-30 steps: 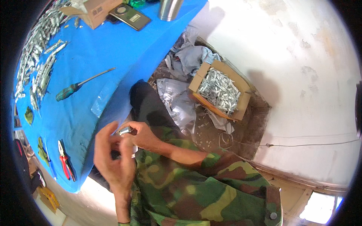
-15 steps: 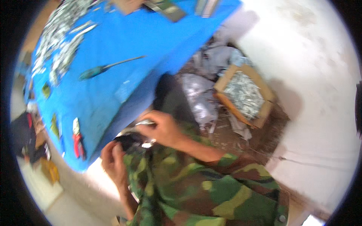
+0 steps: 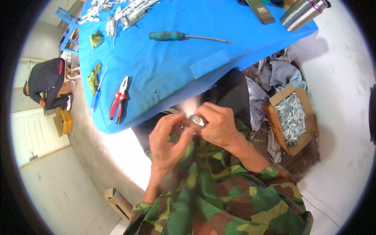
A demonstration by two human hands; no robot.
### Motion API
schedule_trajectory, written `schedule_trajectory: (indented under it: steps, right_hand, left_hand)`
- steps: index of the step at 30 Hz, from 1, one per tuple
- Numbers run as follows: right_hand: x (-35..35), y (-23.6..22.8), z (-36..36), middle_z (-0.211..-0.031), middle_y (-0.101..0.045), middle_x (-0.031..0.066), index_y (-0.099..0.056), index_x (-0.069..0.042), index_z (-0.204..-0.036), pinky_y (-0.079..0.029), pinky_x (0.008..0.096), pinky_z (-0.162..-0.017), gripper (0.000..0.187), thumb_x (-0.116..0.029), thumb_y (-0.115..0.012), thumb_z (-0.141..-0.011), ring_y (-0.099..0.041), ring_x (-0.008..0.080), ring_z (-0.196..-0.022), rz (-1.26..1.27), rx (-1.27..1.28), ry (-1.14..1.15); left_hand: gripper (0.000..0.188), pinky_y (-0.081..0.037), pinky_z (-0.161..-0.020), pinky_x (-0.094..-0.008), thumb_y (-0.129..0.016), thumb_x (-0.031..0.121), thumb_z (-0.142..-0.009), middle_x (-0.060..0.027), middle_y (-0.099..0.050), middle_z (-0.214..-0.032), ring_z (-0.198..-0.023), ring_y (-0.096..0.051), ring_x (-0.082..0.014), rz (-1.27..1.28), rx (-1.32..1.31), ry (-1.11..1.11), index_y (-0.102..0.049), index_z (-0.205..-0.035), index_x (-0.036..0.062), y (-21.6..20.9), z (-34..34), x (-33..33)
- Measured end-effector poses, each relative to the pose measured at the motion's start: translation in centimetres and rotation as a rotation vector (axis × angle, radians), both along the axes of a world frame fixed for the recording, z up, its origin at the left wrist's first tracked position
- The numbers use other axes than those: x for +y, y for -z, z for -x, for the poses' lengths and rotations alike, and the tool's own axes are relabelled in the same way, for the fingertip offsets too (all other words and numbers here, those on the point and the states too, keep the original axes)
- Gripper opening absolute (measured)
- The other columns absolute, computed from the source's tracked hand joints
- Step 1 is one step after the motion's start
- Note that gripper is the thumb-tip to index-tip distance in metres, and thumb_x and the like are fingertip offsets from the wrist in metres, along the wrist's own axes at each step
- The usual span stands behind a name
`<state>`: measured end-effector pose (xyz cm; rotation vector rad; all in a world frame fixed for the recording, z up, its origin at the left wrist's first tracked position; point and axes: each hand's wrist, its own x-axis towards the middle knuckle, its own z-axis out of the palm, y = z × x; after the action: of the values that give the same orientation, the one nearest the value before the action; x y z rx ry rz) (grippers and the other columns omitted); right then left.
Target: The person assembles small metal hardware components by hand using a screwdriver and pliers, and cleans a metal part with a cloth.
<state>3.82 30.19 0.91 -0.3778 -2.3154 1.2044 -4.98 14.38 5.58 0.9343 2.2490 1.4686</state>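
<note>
Close together in front of my camouflage clothing, both hands work near the table's front edge. My right hand is closed, its thumb and fingers pinching a small shiny metal piece. Facing it, my left hand has its fingertips curled together right beside that piece. What sits in the left fingers is hidden. On the blue-covered table beyond lie red-and-black pliers, a blue-handled screwdriver and a larger teal-handled screwdriver.
Silvery metal strips are heaped at the table's far left. A steel tumbler stands far right. On the floor at right, a cardboard box holds many metal pieces beside grey plastic sheeting. Another person bends over at left.
The view has swung, so the table's things lie elsewhere in the picture. My hands have drawn together. The dark thing between them earlier no longer shows; the right still pinches shiny metal.
</note>
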Motion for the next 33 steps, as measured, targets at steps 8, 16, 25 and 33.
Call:
schedule_trajectory:
  steps: [8,16,25,33]
  right_hand:
    - [-0.2,-1.3,0.8,-0.077,-0.062,0.0083,-0.061,-0.009,-0.081,-0.051,0.0466,-0.057,0.031,-0.021,-0.087,-0.071,-0.068,0.0356,-0.069,-0.086,-0.124,-0.067]
    - [-0.5,-1.2,1.3,-0.078,-0.062,0.0069,-0.061,-0.010,-0.083,-0.051,0.0457,-0.055,0.031,-0.023,-0.087,-0.072,-0.067,0.0337,-0.066,-0.166,-0.089,-0.082]
    - [-0.7,-1.0,1.5,-0.076,-0.063,0.0060,-0.060,-0.011,-0.082,-0.052,0.0432,-0.054,0.026,-0.019,-0.083,-0.073,-0.067,0.0314,-0.065,-0.307,-0.105,-0.121]
    - [-1.2,-0.7,1.7,-0.074,-0.063,0.0076,-0.061,-0.010,-0.081,-0.052,0.0455,-0.055,0.024,-0.019,-0.082,-0.073,-0.068,0.0342,-0.066,-0.251,-0.112,-0.134]
  left_hand:
    - [0.033,-0.057,-0.076,-0.0329,-0.084,0.001,-0.080,-0.0132,-0.074,-0.110,-0.090,-0.070,-0.0241,-0.003,0.097,0.001,-0.075,-0.111,0.0005,1.1,0.8,-0.7]
    - [0.028,-0.056,-0.080,-0.0300,-0.082,0.007,-0.086,-0.0119,-0.074,-0.114,-0.093,-0.069,-0.0184,-0.138,-0.245,-0.050,-0.075,-0.112,-0.0014,1.5,1.0,-1.5]
    - [0.020,-0.053,-0.080,-0.0254,-0.075,0.007,-0.097,-0.0053,-0.072,-0.111,-0.094,-0.066,-0.0105,-0.202,-0.611,-0.081,-0.073,-0.114,-0.0012,2.7,0.5,-1.0]
    - [0.018,-0.057,-0.079,-0.0282,-0.070,0.008,-0.102,-0.0062,-0.070,-0.106,-0.091,-0.069,-0.0128,-0.137,-0.639,-0.123,-0.066,-0.116,-0.0038,2.0,-0.3,-0.7]
